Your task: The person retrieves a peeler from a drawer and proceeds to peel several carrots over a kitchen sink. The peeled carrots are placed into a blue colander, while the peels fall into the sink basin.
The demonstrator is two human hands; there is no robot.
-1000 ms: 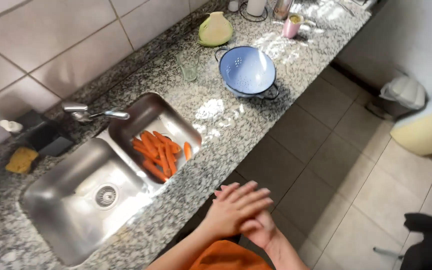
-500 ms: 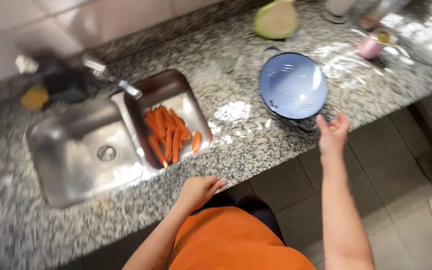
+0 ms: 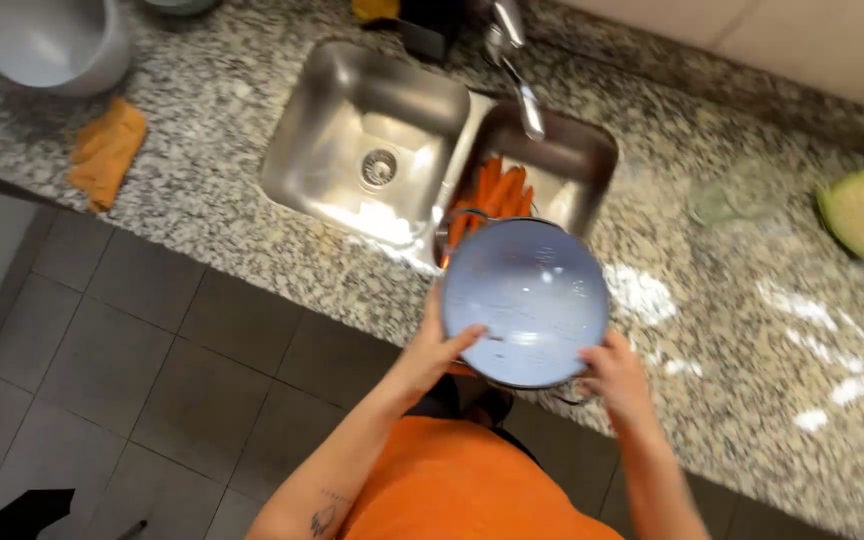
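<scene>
While both hands (image 3: 432,350) clasp blue colander (image 3: 524,300)

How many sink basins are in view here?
2. The larger basin with the round drain lies left of the faucet; the smaller basin right of it holds carrots and is partly hidden by the blue bowl.

1. Left hand (image 3: 439,350): raised in front of the torso, fingers curled, thumb pointing right, gripping at its right side.
2. Right hand (image 3: 614,372): level with the left one, well apart from it, fingers wrapped and closed, knuckles up.
3. Both forearms bare, rising from the near edge and angled slightly inward toward the hands.
4. Left forearm has a small dark tattoo near the elbow.
5. Wrists roughly straight, both palms facing each other.
</scene>
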